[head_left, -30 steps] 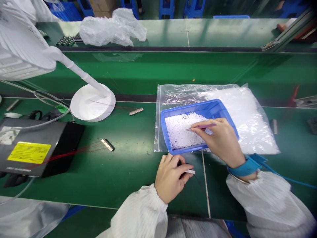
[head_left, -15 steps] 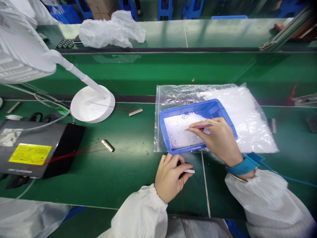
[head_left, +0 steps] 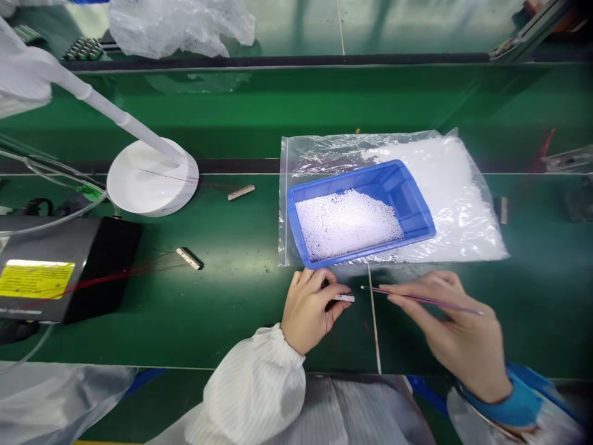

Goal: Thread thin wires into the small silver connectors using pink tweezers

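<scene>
- A small connector strip (head_left: pixel 343 298) is held at the near edge of the green workbench (head_left: pixel 231 123), just below the blue tray, with thin dark wires trailing from it.
- The left hand (head_left: pixel 310 310) grips the strip, its fingers curled narrowly around it.
- Fine pink-handled tweezers (head_left: pixel 419 298) are held in the right hand (head_left: pixel 456 327), pinched between thumb and fingers, with the tips pointed left, just beside the strip but not touching it.
- A blue plastic tray (head_left: pixel 407 185) is set on a transparent zip bag (head_left: pixel 296 154), tilted at an angle, and is partly filled with white granules (head_left: pixel 345 224).
- More white granules (head_left: pixel 456 198) are contained in the bag, to the right of the tray.
- Two further connector strips (head_left: pixel 241 192) (head_left: pixel 188 258) are laid on the bench to the left, the nearer one with red wires (head_left: pixel 139 275).
- A white lamp base (head_left: pixel 152 177) is placed at far left.
- A black-and-grey box with a yellow label (head_left: pixel 37 279) is placed at near left.
- A blue wrist strap (head_left: pixel 509 405) is worn on the right wrist.
- A crumpled plastic wrap (head_left: pixel 180 25) lies on the far shelf.
</scene>
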The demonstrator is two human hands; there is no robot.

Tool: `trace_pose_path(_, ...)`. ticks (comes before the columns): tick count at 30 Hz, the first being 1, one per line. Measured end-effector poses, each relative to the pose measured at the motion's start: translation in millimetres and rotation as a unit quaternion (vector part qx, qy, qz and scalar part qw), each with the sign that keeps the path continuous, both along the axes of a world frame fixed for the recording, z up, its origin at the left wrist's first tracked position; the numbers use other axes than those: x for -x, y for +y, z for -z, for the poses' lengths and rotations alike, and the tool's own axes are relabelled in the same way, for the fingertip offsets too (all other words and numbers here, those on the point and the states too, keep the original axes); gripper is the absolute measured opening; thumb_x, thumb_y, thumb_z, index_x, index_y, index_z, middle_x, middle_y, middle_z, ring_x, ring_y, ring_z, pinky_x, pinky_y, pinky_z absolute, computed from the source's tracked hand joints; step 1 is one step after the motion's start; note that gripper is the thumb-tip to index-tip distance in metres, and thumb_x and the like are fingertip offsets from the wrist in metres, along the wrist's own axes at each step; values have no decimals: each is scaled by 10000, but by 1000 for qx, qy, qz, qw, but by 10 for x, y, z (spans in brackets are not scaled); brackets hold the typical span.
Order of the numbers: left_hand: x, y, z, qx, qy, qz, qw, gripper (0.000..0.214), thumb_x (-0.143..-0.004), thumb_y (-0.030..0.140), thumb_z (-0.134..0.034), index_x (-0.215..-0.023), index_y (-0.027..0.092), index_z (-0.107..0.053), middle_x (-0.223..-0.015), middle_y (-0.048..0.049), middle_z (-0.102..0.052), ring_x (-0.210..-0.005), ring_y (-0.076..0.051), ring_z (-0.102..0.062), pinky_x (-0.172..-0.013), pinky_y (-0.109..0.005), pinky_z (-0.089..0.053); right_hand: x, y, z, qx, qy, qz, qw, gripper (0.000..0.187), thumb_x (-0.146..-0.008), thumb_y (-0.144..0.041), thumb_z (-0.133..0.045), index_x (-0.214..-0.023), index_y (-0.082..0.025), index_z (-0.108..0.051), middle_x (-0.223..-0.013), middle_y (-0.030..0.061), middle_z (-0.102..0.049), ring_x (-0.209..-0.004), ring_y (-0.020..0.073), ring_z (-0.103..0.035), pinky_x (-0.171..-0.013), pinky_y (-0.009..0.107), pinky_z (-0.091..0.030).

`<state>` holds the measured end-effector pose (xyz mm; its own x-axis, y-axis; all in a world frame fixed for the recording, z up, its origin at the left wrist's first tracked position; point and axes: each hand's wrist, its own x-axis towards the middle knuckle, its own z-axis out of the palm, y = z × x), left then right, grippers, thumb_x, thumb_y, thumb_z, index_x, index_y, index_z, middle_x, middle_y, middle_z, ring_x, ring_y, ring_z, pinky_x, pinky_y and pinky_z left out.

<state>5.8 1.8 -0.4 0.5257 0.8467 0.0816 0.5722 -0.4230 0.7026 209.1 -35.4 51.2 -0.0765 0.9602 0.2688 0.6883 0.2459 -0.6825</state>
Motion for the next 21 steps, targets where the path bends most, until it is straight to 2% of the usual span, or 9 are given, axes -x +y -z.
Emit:
trace_pose_path(3,-6,0,5,-1,2,2,1000,143,-873,338,-588,-922,244,-683,-889,-30,-586,-854,-185,-500,-703,-323,-334,49,-84,139,13,0,-6,1000,214,-820,-168,-624,-982,-304,-655,-868,-15,-720,-693,177,-619,-696,395,-425)
trace_pose_path(6,-9,3,-2,-1,5,2,1000,147,-874,347,-585,-911,244,-683,-886,-30,-587,-869,-186,-501,-705,-320,-333,98,-97,200,13,-8,-15,1000,208,-832,-171,-614,-995,-296,-645,-859,-15,-721,-686,167,-614,-698,392,-416)
trace_pose_path(21,-18,15,-38,14,13,1,1000,116,-857,325,-617,-896,233,-676,-889,-23,-600,-872,-185,-501,-708,-323,-327,142,-74,237,0,-13,-28,1000,229,-834,-145,-612,-1017,-281,-627,-877,-25,-723,-691,154,-611,-695,381,-423)
